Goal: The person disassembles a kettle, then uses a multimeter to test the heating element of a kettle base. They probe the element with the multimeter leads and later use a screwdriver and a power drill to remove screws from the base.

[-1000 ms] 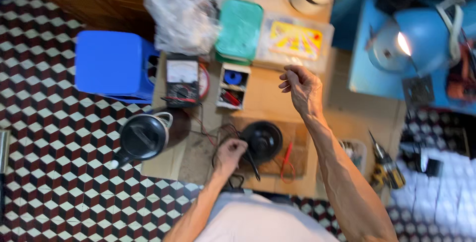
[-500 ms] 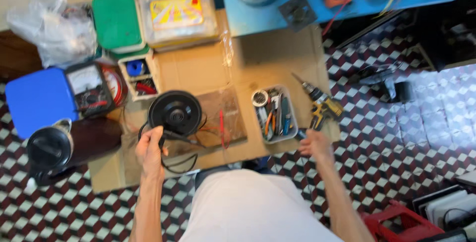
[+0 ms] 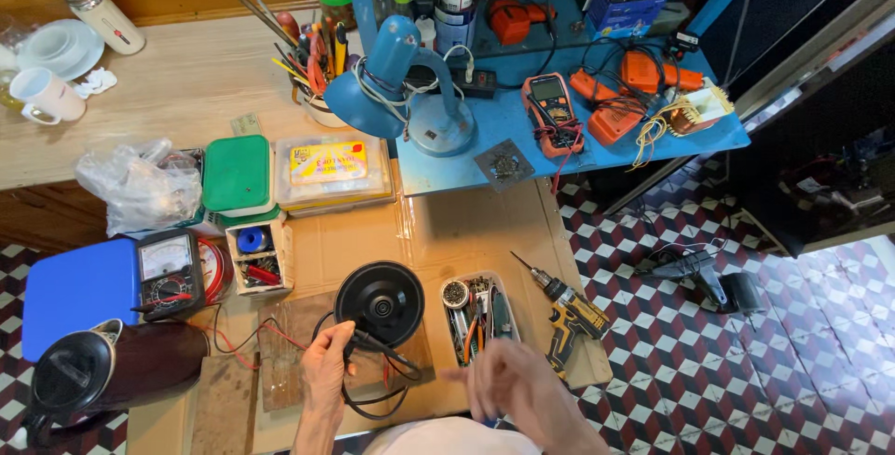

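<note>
Round black plastic kettle base (image 3: 379, 304), a glossy disc with a small raised hub at its centre, lies flat on the brown cardboard sheet (image 3: 438, 236) that covers the tabletop, just left of a clear plastic tray of small hand tools (image 3: 477, 318). The left hand (image 3: 326, 376) rests at the base's lower left edge, its grip closed around a black probe or cable (image 3: 378, 347) that runs across the rim; the fingertips are partly hidden behind the cord, so how tightly they close is hard to judge. The right hand (image 3: 508, 382) is smeared by motion blur below the tray, fingers spread and holding nothing that can be made out. Both forearms are cut off by the bottom edge.

Thin red and black wires (image 3: 244, 343) trail left toward a black analogue meter with a pale dial (image 3: 166, 273), which leans on a matte blue plastic box (image 3: 79, 292). A dark electric kettle with a shiny lid (image 3: 98, 371) stands at the lower left, partly cropped. A yellow and black cordless drill (image 3: 567, 313) lies right of the tray. Further back sit a green-lidded box (image 3: 237, 173), a crumpled clear plastic bag (image 3: 140, 185) and a blue metal desk lamp (image 3: 396, 91).
</note>
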